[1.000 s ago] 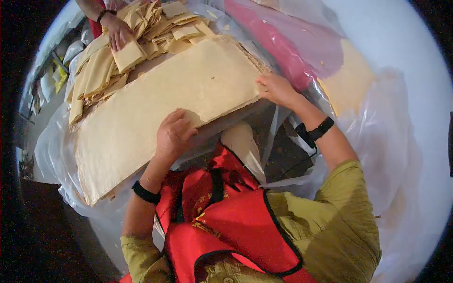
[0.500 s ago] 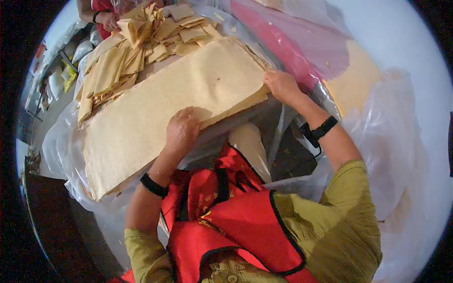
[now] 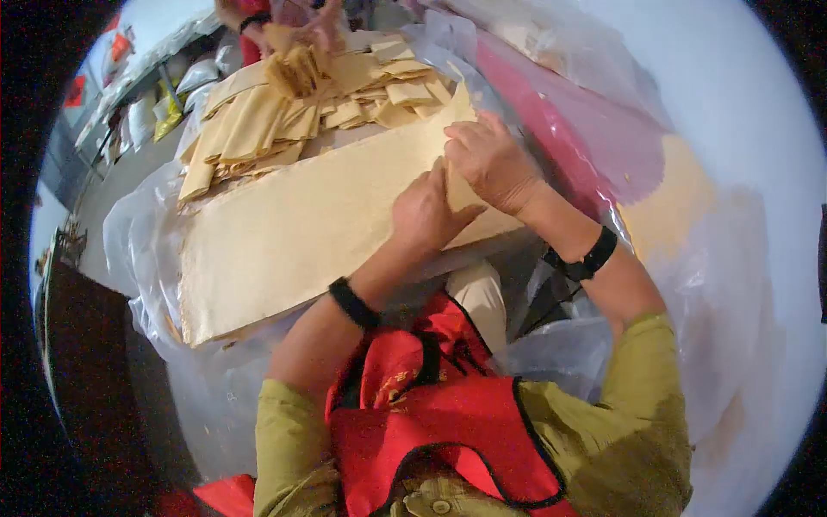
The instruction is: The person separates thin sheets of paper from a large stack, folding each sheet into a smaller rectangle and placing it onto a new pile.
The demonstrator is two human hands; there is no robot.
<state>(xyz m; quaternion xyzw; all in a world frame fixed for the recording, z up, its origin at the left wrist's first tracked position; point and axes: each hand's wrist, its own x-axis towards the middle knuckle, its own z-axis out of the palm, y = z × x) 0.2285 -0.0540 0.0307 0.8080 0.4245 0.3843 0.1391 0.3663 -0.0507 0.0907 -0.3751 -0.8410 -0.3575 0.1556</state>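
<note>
A large pale-yellow sheet (image 3: pixel 293 233), thin and flexible like tofu skin, lies on top of a stack of similar sheets in front of me. Its right end is lifted and folded over toward the left, with a pointed corner standing up at the far edge. My right hand (image 3: pixel 498 164) has its fingers closed on this turned-over part. Close beside it, my left hand (image 3: pixel 428 211) rests on the sheet by the fold, fingers extended and thumb spread.
Beyond the stack lies a heap of folded yellow strips (image 3: pixel 250 129). Another person's hands (image 3: pixel 301 39) hold a blurred bundle there. Clear plastic sheeting (image 3: pixel 142 241) hangs around the work surface. A pink plastic sheet (image 3: pixel 551 121) runs along the right.
My right hand has drawn the sheet's right end up and over to the left. My left hand has slid right along the sheet to the fold. The other person's hands have moved too.
</note>
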